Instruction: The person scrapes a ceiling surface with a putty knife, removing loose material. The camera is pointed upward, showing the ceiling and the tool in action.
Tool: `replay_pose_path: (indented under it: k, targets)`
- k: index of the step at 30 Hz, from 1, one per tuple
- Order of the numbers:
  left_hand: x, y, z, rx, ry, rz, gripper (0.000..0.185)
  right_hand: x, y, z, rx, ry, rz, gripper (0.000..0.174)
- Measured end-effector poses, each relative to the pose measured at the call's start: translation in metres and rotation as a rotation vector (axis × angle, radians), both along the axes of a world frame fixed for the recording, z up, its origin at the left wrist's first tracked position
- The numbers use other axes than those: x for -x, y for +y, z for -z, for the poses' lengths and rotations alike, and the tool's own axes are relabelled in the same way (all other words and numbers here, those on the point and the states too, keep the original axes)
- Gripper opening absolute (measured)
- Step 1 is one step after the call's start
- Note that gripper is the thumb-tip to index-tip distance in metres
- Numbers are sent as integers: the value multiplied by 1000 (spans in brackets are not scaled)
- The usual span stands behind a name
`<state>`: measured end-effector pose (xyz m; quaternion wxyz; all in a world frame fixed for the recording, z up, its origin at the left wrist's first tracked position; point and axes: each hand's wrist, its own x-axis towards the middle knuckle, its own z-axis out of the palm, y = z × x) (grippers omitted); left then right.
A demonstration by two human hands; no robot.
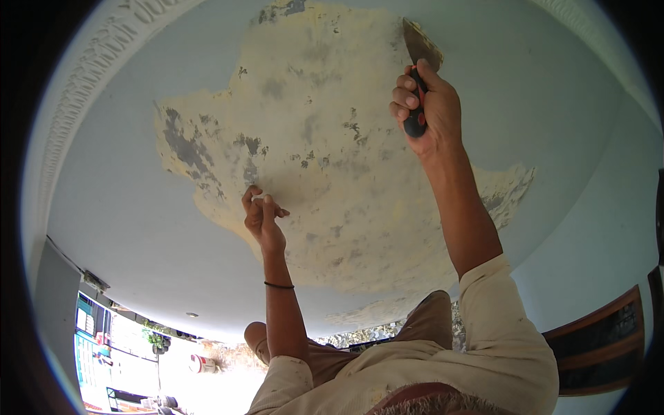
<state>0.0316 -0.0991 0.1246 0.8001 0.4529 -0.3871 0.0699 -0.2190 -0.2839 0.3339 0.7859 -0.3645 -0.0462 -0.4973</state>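
My right hand (436, 109) grips the black and red handle of a putty knife (424, 47). Its broad blade is smeared with pale residue and lies close to the upper right border of a bare, cream-coloured patch (311, 228). Grey marks and pits dot this patch. Around it is a pale blue painted surface (524, 104), either ceiling or wall. My left hand (264, 215), with a dark band on the wrist, is raised in front of the patch's lower left part. Its fingers are bent and apart, holding nothing; whether they touch the surface I cannot tell.
White ornamental moulding (78, 98) edges the painted surface. A dark wood-framed window or door (596, 347) is at lower right. Debris (363, 336) shows beyond my knees (433, 316). At lower left, a bright opening shows a bucket (202, 363) and a potted plant (156, 337).
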Motion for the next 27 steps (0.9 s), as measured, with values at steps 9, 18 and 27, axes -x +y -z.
replay_pose_path:
  k: [9, 18, 27]
  targets:
    - [-5, 6, 2, -4, 33, 40, 42, 1, -6, -8, -3, -67, 3, 24]
    - [-3, -1, 0, -4, -23, 47, 40, 15, -53, -38, 27, -203, -13, 29]
    - [-3, 0, 0, 41, 3, 25, 40, 11, 0, -10, 55, 85, -8, 24]
